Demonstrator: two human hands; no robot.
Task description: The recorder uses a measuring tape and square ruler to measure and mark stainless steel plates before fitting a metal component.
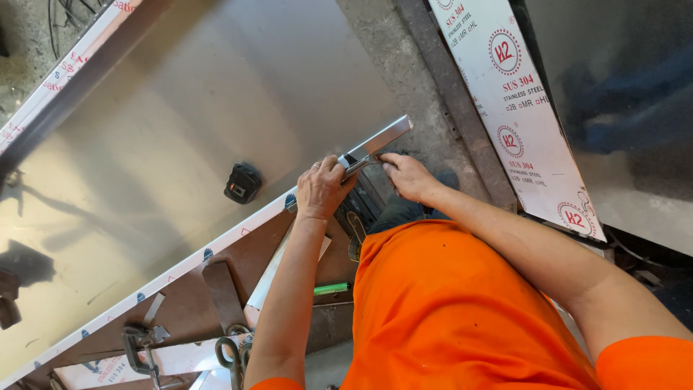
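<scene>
The metal strip [379,141] is gripped at its near end by the left hand [321,189] and touched there by the right hand [408,175], its long axis running up-right, away from both.

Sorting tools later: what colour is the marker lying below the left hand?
Green marker, seen best in the head view.

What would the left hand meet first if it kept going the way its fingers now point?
The left hand already touches the shiny metal strip. Straight on, up and right along it, comes the bare concrete floor; depth is unclear, but nothing else seems to lie between.
</scene>
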